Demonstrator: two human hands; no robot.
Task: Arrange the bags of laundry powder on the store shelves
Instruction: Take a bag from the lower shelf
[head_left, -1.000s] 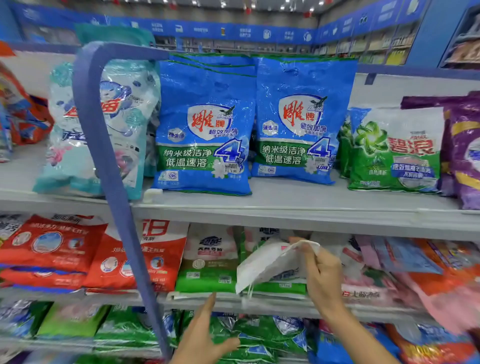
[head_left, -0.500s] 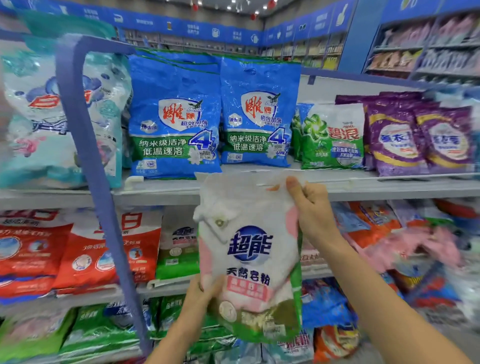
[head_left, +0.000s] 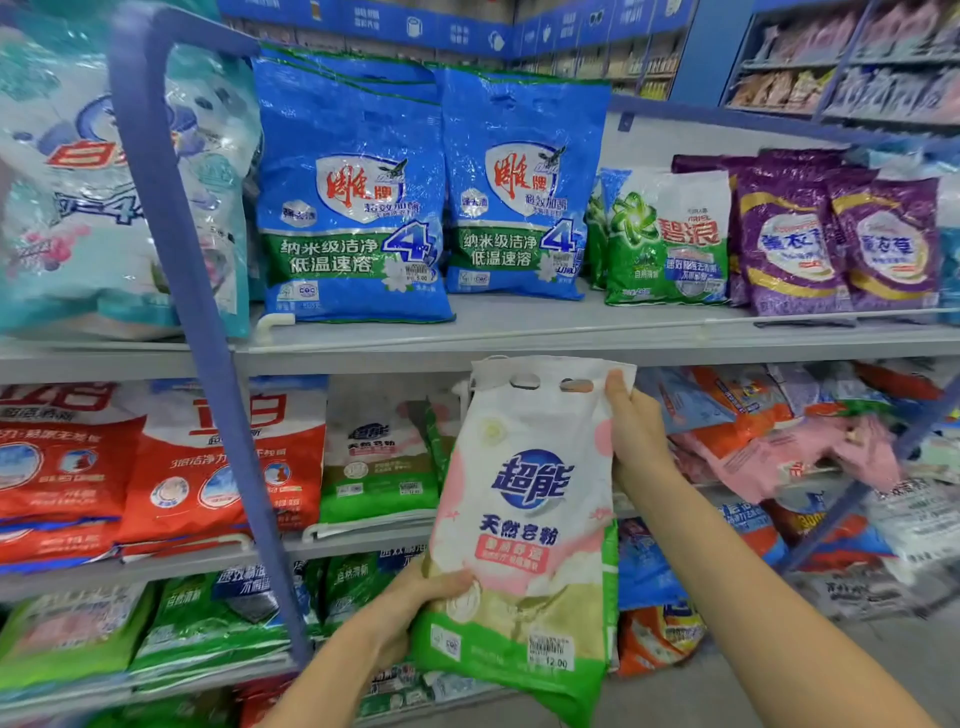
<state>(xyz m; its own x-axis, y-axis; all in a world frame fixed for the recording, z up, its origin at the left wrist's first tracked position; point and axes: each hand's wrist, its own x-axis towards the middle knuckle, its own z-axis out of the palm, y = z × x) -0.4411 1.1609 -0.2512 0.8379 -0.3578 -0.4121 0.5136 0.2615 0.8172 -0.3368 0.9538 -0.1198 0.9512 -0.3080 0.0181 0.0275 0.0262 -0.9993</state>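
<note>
White bag (head_left: 524, 499), glossy plastic with green bottom, held upright in front of the middle shelf (head_left: 363, 540). Left hand (head_left: 410, 608) grip clamps its lower left corner; right hand (head_left: 636, 431) grip pinches its top right edge. Blue bags (head_left: 353, 192) stand above the white bag.

1. I see the held bag (head_left: 524, 499) is white with pink patches, a blue round logo and a green bottom band.
2. I count two blue bags (head_left: 353, 197) with green bands and red lettering.
3. The purple bags (head_left: 836, 244) carry yellow stripes.
4. The red bags (head_left: 208, 457) have white tops.
5. The shelf post (head_left: 171, 218) is blue.
</note>
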